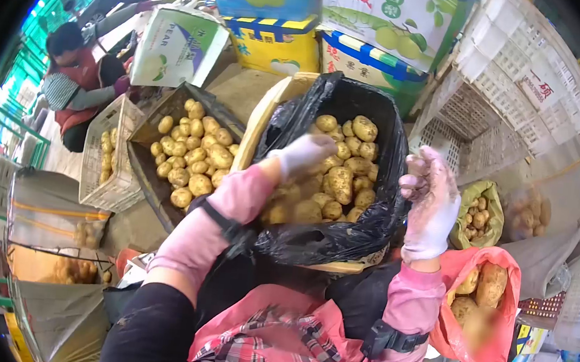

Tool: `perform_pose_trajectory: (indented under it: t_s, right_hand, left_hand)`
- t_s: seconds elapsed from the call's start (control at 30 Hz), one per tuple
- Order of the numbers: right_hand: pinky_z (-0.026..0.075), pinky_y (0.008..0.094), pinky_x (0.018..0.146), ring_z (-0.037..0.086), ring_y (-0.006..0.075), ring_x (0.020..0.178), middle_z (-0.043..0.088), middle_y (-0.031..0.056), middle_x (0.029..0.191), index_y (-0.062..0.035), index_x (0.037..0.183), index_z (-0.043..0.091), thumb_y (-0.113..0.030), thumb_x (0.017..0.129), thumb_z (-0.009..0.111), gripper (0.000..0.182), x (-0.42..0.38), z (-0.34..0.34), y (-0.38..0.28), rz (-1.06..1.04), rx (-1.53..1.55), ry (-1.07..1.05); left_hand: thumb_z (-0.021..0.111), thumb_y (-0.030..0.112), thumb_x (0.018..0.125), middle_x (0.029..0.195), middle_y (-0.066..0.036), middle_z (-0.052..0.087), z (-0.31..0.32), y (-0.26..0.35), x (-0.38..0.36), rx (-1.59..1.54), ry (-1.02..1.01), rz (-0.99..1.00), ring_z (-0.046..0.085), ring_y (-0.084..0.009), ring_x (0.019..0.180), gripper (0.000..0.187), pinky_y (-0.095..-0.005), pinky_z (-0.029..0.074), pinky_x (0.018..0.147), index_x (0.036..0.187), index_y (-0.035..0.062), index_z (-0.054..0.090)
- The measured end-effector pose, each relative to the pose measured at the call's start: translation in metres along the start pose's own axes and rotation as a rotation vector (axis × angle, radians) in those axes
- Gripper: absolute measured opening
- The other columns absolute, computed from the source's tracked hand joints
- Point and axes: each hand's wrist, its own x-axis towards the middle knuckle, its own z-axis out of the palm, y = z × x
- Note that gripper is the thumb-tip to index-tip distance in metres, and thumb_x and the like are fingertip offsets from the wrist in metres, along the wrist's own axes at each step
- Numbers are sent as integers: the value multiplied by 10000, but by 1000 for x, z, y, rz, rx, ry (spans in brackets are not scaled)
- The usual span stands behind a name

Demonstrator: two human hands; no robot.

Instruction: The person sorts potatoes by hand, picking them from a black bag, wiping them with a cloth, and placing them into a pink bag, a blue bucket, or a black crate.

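My left hand (304, 156), in a pale glove, is over the left part of a basket lined with a black plastic bag (376, 224). Its fingers are smeared by motion, so what they hold, if anything, is unclear. Potatoes (340, 184) fill the liner below it. Just outside the liner's right edge, my right hand (431, 203) is raised in a soiled glove, its fingers loosely bent and apart with nothing visible in them. Below it on the right, a red bag (448, 336) holds large potatoes (491, 284); one blurred potato (478, 330) shows at its front.
A dark crate (140, 157) of potatoes stands left of the basket, beside a white crate (112, 195). Another person (76, 83) crouches at upper left. Fruit cartons (275, 43) are stacked behind. White crates (523, 78) and a green bag (499, 201) are at right.
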Motion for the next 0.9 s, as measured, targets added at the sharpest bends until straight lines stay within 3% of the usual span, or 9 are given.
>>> perform_pose_trajectory:
  t_s: [0.07,0.17,0.27,0.37,0.4,0.5,0.63,0.73,0.9]
  right_hand:
    - [464,214,561,647,107,655,726,84,940,-15,1161,667,-302,1019,573,333,-3,2,1,-5,-38,-7]
    - [466,208,554,644,98,650,724,81,936,-14,1155,671,-292,1022,570,325,1,3,1,45,-36,11]
    - [468,205,573,642,97,654,718,84,952,-6,1163,666,-274,1022,567,319,6,8,-1,90,-31,9]
    - [481,218,586,650,107,669,716,101,973,6,1181,661,-243,1025,550,314,11,13,1,136,-76,-12]
    - [484,218,588,652,108,671,716,107,980,11,1184,659,-240,1025,549,317,14,13,2,142,-87,-9]
    - [489,217,591,657,112,675,716,120,990,22,1185,656,-232,1025,547,319,19,6,2,167,-76,8]
    - [489,214,591,659,115,674,715,128,988,34,1181,652,-222,1024,545,319,20,3,-3,210,-11,18]
    - [491,212,600,659,113,678,716,123,985,33,1186,650,-195,1023,539,301,20,4,-2,211,-55,-3]
    - [495,211,609,660,109,688,718,122,991,29,1194,649,-180,1023,536,292,19,7,-6,234,-56,9]
  left_hand:
    - [588,273,935,959,-179,713,45,-50,78,215,107,-68,686,-340,915,299,-394,532,825,1124,55,668]
    - [511,124,898,1310,-199,609,76,-76,128,645,85,-134,605,-393,1171,353,-444,507,962,1236,53,587]
    - [502,58,894,1347,-167,535,110,-131,170,945,244,217,577,-386,1182,361,-470,521,941,1249,61,570]
    - [572,123,868,1365,-237,520,114,-139,206,1001,162,-28,567,-376,1219,439,-489,535,917,1303,73,541]
    - [691,208,807,1241,-217,592,113,-170,229,983,222,37,602,-375,1142,434,-496,541,874,1197,60,572]
    - [778,305,736,1170,-201,632,78,-106,190,744,165,-88,617,-411,1089,515,-494,523,901,1149,69,580]
    - [801,385,708,1368,-221,494,46,-111,184,725,623,270,451,-419,1287,642,-469,430,1050,1240,81,611]
    - [779,437,702,1464,-202,399,33,-130,216,793,375,104,375,-419,1314,660,-452,414,1067,1235,79,628]
    - [776,527,687,1436,-229,462,44,-88,202,867,265,-117,364,-451,1336,725,-458,412,1072,1241,74,662]
